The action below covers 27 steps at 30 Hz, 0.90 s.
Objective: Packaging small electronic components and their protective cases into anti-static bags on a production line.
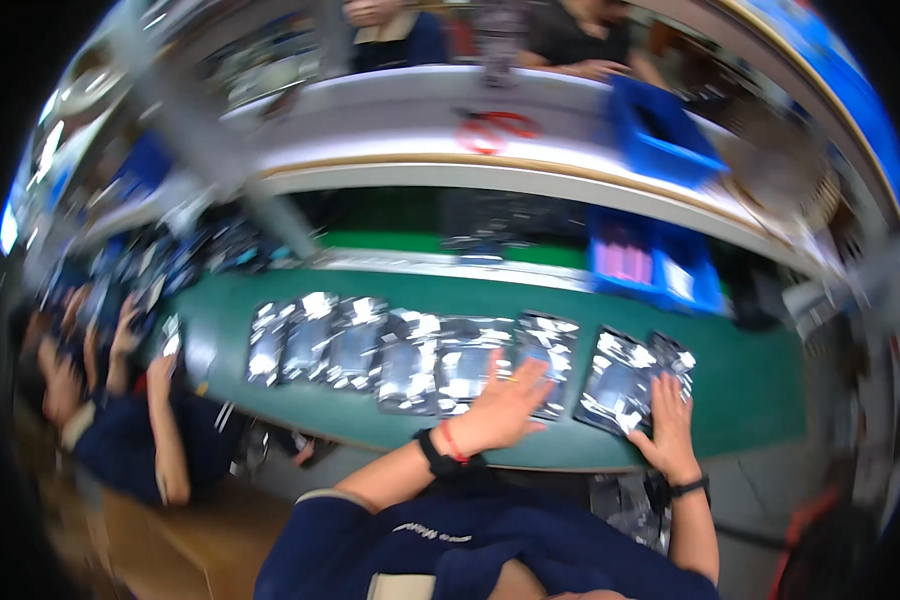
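Note:
Several shiny plastic packets, each with a dark flat thing inside, lie in a row along the green table [760, 400]. My left hand [505, 405] is stretched over the middle of the row, its fingers on or just above a packet [547, 345]. Next to it on the left lies another packet [470, 350]. My right hand [668, 425] lies with thumb and fingers apart at the edge of a larger-looking packet [615, 380]. Its fingertips reach a packet [675, 355] at the row's right end, partly covered. Whether the hands press on the packets is hard to tell from the blur.
A raised shelf [370, 170] runs across the back, carrying red cord [485, 135] and a blue bin [660, 130]. Below it stand blue bins [655, 265] with pink items. Co-workers sit at the left and beyond the shelf. Dark pieces [200, 250] crowd the table's far left.

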### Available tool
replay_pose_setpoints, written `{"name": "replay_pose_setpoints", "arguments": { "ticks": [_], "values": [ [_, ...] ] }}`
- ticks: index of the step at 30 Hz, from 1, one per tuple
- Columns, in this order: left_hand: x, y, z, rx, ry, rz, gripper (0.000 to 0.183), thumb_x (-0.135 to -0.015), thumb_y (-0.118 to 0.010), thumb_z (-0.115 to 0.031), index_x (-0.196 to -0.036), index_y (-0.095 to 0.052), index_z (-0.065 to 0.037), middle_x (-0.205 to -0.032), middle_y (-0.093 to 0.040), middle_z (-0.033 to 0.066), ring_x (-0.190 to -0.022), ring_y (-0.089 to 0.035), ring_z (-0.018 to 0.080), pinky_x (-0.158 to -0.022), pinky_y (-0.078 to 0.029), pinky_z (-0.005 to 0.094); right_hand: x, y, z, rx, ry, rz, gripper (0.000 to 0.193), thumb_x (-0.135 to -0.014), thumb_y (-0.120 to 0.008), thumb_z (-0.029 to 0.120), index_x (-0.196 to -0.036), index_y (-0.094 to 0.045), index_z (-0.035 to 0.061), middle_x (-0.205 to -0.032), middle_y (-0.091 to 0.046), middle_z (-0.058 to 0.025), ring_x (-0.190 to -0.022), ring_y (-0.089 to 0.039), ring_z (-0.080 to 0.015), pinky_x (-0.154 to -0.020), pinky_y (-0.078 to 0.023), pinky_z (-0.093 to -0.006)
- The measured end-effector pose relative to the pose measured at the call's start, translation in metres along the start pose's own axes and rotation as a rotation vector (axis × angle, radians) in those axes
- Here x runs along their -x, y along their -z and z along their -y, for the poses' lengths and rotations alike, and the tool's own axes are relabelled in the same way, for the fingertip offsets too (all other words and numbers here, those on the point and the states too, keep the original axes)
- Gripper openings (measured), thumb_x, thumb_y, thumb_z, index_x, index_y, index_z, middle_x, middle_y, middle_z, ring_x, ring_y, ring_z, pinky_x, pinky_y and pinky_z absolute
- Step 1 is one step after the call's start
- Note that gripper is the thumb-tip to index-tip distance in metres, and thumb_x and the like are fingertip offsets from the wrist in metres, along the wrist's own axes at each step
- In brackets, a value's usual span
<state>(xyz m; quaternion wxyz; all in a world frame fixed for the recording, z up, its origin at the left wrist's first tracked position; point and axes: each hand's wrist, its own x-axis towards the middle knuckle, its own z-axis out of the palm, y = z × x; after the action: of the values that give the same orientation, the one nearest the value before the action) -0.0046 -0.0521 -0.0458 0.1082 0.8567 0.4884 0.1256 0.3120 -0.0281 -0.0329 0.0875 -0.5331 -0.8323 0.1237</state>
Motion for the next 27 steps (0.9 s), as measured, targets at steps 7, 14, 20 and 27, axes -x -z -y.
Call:
{"name": "replay_pose_setpoints", "arguments": {
  "ticks": [7, 14, 20, 27],
  "values": [
    [0.062, 0.039, 0.010, 0.060, 0.488, -0.375, 0.067, -0.077, -0.065, -0.047, -0.133, -0.046, -0.015, -0.144, -0.026, 0.0235, -0.134, -0.019, 0.0470, -0.098, -0.016, 0.0705, -0.001, -0.001, 0.025, 0.013, 0.087, 0.101, 0.100, -0.069, -0.069, 0.045, -0.142, -0.021, -0.0043, -0.149, -0.016, -0.0253, -0.139, -0.010, -0.0413, -0.109, -0.007, -0.0565],
    [0.188, 0.097, 0.150, -0.087, 1.514, -0.406, 0.100, -0.072, -0.052, -0.074, -0.147, -0.017, -0.018, -0.149, -0.003, 0.0301, -0.137, -0.002, 0.0494, -0.101, -0.010, 0.0694, -0.022, -0.011, 0.076, -0.029, 0.115, 0.149, 0.100, -0.069, -0.072, 0.041, -0.141, -0.021, -0.0065, -0.148, -0.016, -0.0266, -0.139, -0.009, -0.0429, -0.108, -0.008, -0.0579],
    [0.239, 0.128, 0.241, -0.025, 1.437, -0.223, 0.098, -0.066, -0.056, -0.076, -0.142, -0.034, -0.018, -0.145, -0.022, 0.0282, -0.136, -0.013, 0.0479, -0.108, -0.015, 0.0577, -0.052, -0.039, 0.142, -0.106, 0.171, 0.053, 0.094, -0.072, -0.071, 0.045, -0.139, -0.026, -0.0044, -0.145, -0.023, -0.0278, -0.136, -0.016, -0.0447, -0.105, -0.013, -0.0626],
    [0.281, 0.147, 0.293, -0.542, 1.405, -0.309, 0.067, -0.085, -0.051, -0.057, -0.133, -0.046, -0.011, -0.143, -0.031, 0.0252, -0.129, -0.029, 0.0457, -0.102, -0.028, 0.0561, -0.094, -0.055, 0.195, -0.346, 0.288, 0.031, 0.082, -0.086, -0.055, 0.051, -0.144, -0.021, 0.0028, -0.149, -0.005, -0.0294, -0.138, -0.001, -0.0455, -0.106, -0.005, -0.0616]
  ]
}}
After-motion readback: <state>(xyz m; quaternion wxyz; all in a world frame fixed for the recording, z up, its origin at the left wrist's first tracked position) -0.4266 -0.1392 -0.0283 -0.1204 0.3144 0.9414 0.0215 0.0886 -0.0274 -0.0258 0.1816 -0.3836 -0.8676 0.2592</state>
